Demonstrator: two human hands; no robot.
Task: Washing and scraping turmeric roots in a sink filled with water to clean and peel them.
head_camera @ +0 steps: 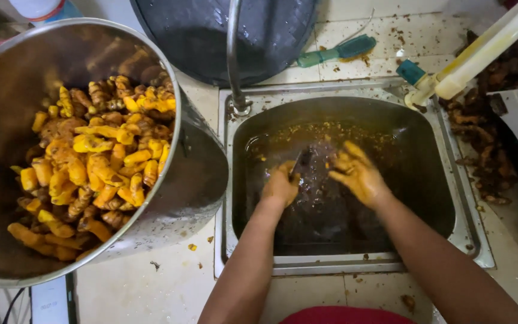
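Both my hands are over a steel sink (pixel 451 198) holding murky brown water. My left hand (pixel 280 186) is closed around a small dark tool, seemingly a knife (pixel 301 161), whose tip points up and away. My right hand (pixel 358 173) is stained yellow, fingers spread, just right of the knife and holding nothing I can make out. A large steel pot (pixel 193 180) at the left is filled with several peeled yellow turmeric roots (pixel 97 162).
A curved tap pipe (pixel 233 60) rises at the sink's back left. A dark round basin (pixel 223 36) sits behind it. A teal-handled brush (pixel 337 51) lies on the tiled counter. Unpeeled brown roots (pixel 487 144) are piled right of the sink, under a pale hose (pixel 481 51).
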